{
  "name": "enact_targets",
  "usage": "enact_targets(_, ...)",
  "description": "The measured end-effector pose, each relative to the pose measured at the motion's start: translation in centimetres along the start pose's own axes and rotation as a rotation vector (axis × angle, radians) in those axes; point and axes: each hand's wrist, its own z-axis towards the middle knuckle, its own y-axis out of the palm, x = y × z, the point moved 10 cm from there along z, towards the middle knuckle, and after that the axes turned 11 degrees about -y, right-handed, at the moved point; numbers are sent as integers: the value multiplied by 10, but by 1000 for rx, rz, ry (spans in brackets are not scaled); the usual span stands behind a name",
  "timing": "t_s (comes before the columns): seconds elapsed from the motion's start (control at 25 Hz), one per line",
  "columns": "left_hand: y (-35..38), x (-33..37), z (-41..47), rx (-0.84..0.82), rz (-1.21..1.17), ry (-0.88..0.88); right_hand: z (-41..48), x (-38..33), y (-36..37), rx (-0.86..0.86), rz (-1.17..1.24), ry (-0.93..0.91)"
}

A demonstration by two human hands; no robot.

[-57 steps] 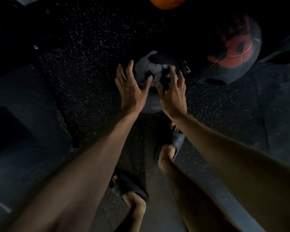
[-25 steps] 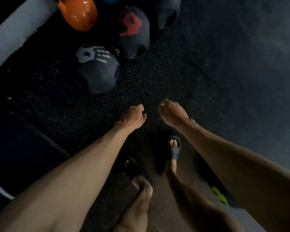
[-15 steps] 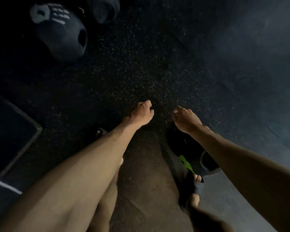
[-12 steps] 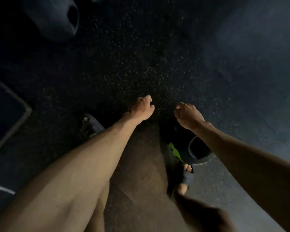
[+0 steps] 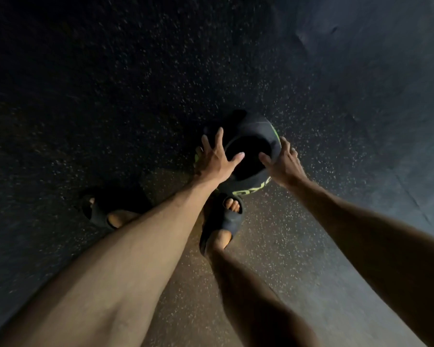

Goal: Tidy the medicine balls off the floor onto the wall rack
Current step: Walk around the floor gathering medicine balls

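A black medicine ball (image 5: pixel 249 156) with lime-green lettering lies on the dark speckled floor just ahead of my feet. My left hand (image 5: pixel 217 159) is spread on its left side, fingers straight and splayed. On the ball's right side my right hand (image 5: pixel 283 162) has its thumb and fingers reaching against the surface. Whether the ball is lifted off the floor I cannot tell. No wall rack is in view.
My feet in dark slide sandals stand behind the ball, the right sandal (image 5: pixel 224 221) almost touching it and the left sandal (image 5: pixel 98 212) off to the left. Speckled rubber floor (image 5: pixel 140 91) stretches all round, with a seam (image 5: pixel 411 194) to the right.
I turned away from the group of balls at the wall; they have left the view. Both hands went from loose fists to spread fingers and reached onto the green-lettered ball.
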Motion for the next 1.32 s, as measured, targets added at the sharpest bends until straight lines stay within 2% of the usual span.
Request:
enact_targets(0.08,6,-3,5,97,-8,-20,4,24,20,-17,197,68)
enact_targets(0.16,-3,-4,13,200,21,7,2,29,29,42,328,109)
enact_targets(0.32,-17,-32,25,250,-21,60,-18,0,44,160,333,60)
enact_targets(0.44,-32,-65,35,193,-132,23,-38,-35,50,223,302,-149)
enact_targets(0.52,-47,-85,44,189,-160,-45,-37,-59,49,194,228,-290)
enact_targets(0.6,-62,-114,59,169,-258,-166,-31,-88,49,158,71,-436)
enact_targets(0.72,-78,-169,73,120,-471,-343,-25,-148,56,209,-190,-684)
enact_targets(0.8,-96,-187,62,210,-488,-339,-22,-190,69,215,-274,-752)
enact_targets(0.92,-142,-172,38,435,-603,-141,-27,-255,92,221,-351,-848)
enact_targets(1.0,-162,-164,42,424,-641,-113,-37,-297,111,169,-330,-986)
enact_targets(1.08,-174,-169,58,323,-575,-190,-41,-332,120,109,-191,-1068)
enact_targets(1.16,-182,-187,70,236,-513,-245,-33,-346,110,166,-70,-1026)
enact_targets(1.24,-193,-216,77,235,-535,-274,-25,-336,102,270,-88,-923)
enact_targets(1.32,-203,-241,82,243,-613,-306,-16,-314,113,211,-182,-817)
